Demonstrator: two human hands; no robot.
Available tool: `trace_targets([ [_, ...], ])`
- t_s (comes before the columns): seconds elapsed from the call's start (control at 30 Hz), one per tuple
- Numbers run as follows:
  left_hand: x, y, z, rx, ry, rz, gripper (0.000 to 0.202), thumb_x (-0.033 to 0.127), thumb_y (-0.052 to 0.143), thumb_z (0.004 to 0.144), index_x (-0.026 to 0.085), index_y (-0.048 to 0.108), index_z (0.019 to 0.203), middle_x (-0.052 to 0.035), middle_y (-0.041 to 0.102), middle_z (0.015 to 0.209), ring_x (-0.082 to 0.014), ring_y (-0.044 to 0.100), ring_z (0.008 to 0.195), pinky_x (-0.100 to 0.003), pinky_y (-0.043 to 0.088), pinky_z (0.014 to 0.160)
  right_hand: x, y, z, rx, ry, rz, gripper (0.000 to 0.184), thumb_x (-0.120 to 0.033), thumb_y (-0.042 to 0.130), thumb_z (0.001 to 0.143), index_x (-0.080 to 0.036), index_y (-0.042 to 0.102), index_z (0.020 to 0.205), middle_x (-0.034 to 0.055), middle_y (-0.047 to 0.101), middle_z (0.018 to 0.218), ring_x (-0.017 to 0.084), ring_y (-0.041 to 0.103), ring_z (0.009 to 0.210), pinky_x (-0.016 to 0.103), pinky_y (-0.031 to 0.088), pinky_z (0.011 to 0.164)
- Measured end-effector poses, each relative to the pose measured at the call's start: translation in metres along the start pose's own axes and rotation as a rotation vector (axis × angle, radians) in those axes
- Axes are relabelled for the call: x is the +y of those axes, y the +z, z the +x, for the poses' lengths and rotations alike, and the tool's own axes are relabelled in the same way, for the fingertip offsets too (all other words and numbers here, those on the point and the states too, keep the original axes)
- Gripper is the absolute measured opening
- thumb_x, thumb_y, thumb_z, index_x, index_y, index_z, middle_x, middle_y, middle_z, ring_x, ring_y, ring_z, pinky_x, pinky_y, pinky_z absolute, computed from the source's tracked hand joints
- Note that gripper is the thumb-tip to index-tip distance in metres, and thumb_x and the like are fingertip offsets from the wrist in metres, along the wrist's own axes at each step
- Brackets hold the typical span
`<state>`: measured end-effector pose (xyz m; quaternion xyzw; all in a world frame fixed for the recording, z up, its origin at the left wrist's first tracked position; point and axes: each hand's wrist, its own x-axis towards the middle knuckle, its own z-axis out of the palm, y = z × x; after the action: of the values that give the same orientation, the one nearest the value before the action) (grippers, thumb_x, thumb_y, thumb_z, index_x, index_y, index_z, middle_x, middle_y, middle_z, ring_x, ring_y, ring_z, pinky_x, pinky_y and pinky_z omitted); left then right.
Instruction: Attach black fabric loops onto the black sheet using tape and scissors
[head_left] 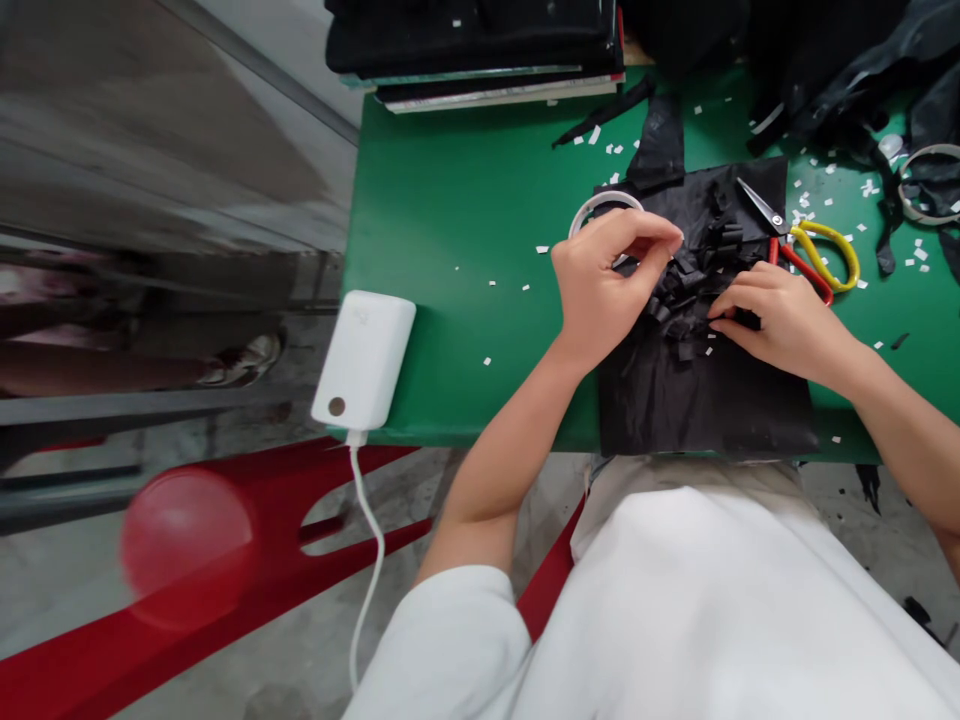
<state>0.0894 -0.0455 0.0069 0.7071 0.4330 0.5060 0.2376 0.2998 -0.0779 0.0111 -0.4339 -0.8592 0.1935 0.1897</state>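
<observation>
A black sheet lies on the green table, with a heap of small cut black pieces on it. Above the heap's left side, my left hand is closed, thumb and forefinger pinched together; anything between the tips is too small to make out. My right hand is at the heap's right edge, its thumb and fingertips closing at the black pieces; what they grip is hidden. Scissors with red and yellow handles lie partly open just beyond my right hand. A white tape roll shows behind my left hand.
A white power bank with a white cable sits at the left edge of the green table. A stack of black material stands at the back. More black scraps and another roll lie right. A red stool is lower left.
</observation>
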Motion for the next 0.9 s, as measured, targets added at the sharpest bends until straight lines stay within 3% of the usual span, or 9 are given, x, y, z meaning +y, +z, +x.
trace_targets([
  [0.1,0.004,0.001,0.0,-0.02,-0.012,-0.06,0.016,0.042,0.066,0.089,0.027,0.069,0.085,0.0026,0.07,0.079,-0.013,0.071,0.073,-0.029,0.063,0.07,-0.006,-0.005,0.002,0.065,0.032,0.097,0.008,-0.021,0.06,0.084,-0.023,0.067,0.08,0.0039,0.067,0.077,0.021,0.06,0.075,0.035,0.048,0.069],
  [0.3,0.012,0.005,-0.004,-0.108,-0.069,-0.261,0.013,0.037,0.073,0.084,0.025,0.069,0.083,0.0036,0.073,0.081,-0.011,0.072,0.069,-0.026,0.063,0.065,-0.016,-0.009,0.004,0.262,0.318,0.463,0.007,-0.03,0.069,0.08,-0.025,0.066,0.076,-0.0004,0.066,0.07,0.015,0.055,0.059,0.031,0.044,0.055],
  [0.4,0.013,0.008,-0.007,-0.149,-0.088,-0.374,0.013,0.033,0.077,0.08,0.024,0.068,0.083,0.0039,0.073,0.08,-0.0091,0.071,0.066,-0.022,0.062,0.062,-0.016,-0.004,0.004,0.356,0.401,0.603,0.013,-0.034,0.071,0.08,-0.023,0.063,0.076,-0.0002,0.065,0.072,0.014,0.057,0.06,0.03,0.046,0.054],
  [0.6,0.014,0.014,-0.011,-0.172,-0.165,-0.431,0.017,0.032,0.08,0.078,0.022,0.066,0.081,0.0045,0.073,0.077,-0.0087,0.071,0.063,-0.021,0.061,0.06,-0.019,0.007,0.005,0.437,0.431,0.776,0.022,-0.044,0.07,0.082,-0.027,0.056,0.082,-0.0023,0.064,0.072,0.015,0.063,0.062,0.032,0.056,0.058],
  [0.9,0.011,0.019,-0.015,-0.153,-0.221,-0.439,0.024,0.04,0.075,0.081,0.023,0.06,0.085,0.0044,0.072,0.078,-0.0098,0.071,0.066,-0.023,0.06,0.06,-0.026,0.015,0.006,0.435,0.405,0.786,0.02,-0.045,0.067,0.086,-0.03,0.068,0.101,0.0,0.075,0.089,0.018,0.071,0.07,0.035,0.063,0.065],
])
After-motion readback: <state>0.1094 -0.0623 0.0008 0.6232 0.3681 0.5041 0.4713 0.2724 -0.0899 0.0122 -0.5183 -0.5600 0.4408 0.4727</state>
